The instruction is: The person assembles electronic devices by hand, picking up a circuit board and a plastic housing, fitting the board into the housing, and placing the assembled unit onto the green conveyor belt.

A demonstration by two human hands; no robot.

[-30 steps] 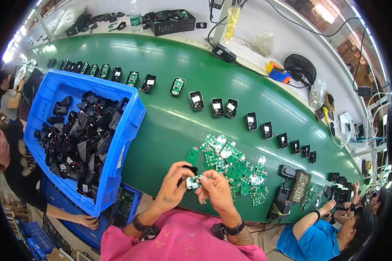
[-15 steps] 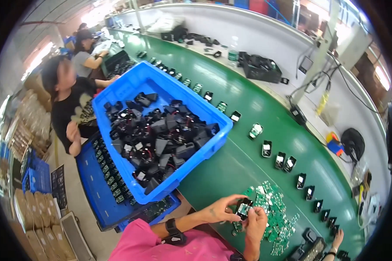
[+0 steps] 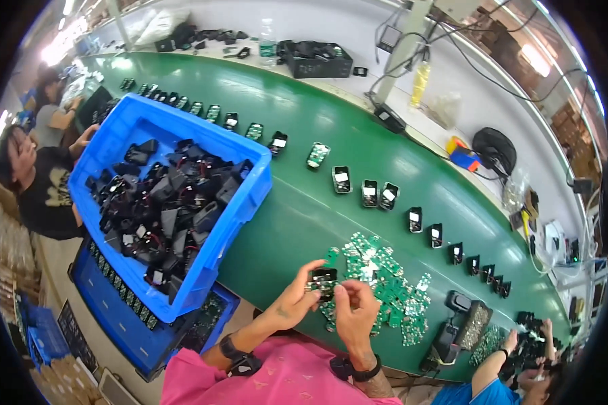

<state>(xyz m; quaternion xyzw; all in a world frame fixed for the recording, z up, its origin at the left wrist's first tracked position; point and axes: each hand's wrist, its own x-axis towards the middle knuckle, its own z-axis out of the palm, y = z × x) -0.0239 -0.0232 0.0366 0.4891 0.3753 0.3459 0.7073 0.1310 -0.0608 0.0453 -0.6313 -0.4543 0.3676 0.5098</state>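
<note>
My left hand [image 3: 296,297] is closed around a small black plastic housing [image 3: 324,274], held just above the table. A green circuit board [image 3: 323,289] sits at the housing's near side, under my left thumb. My right hand [image 3: 357,309] pinches at the right edge of this board; its fingertips partly cover what they grip. Beside both hands a loose pile of green circuit boards [image 3: 392,287] spreads over the green table [image 3: 277,236].
A big blue crate [image 3: 255,177] of black housings stands at left. A row of housings with boards [image 3: 342,179] curves across the table. Blue trays [image 3: 115,320] are below left. A power screwdriver [image 3: 446,341] lies at right. Co-workers sit left [image 3: 44,182] and lower right [image 3: 486,378].
My view has swung right, so the crate and table appear further left. Both hands still hold the housing and board together. More of the co-worker at lower right shows now.
</note>
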